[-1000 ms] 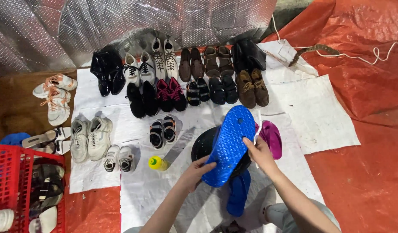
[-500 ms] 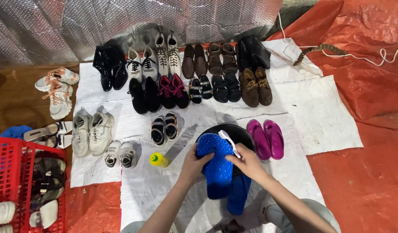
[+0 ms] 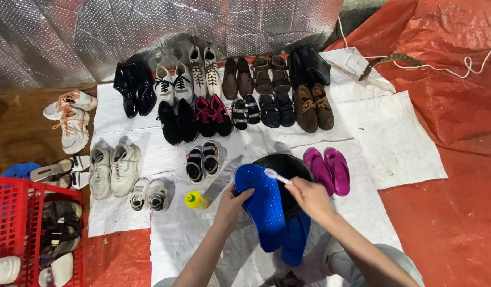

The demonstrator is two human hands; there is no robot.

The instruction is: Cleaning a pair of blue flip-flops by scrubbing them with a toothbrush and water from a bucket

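Blue slipper (image 3: 264, 212) is being gripped at its edge by left hand (image 3: 232, 204); toothbrush (image 3: 277, 176) is being pinched by right hand (image 3: 309, 196) (over black basin (image 3: 288, 165)).

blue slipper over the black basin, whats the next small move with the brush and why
Probably stroke the brush down along the blue slipper. The right hand has its head at the slipper's top edge, the left hand grips the slipper's side, and the basin sits underneath.

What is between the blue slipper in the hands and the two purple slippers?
In the head view, a black basin sits between the blue slipper and the purple slippers.
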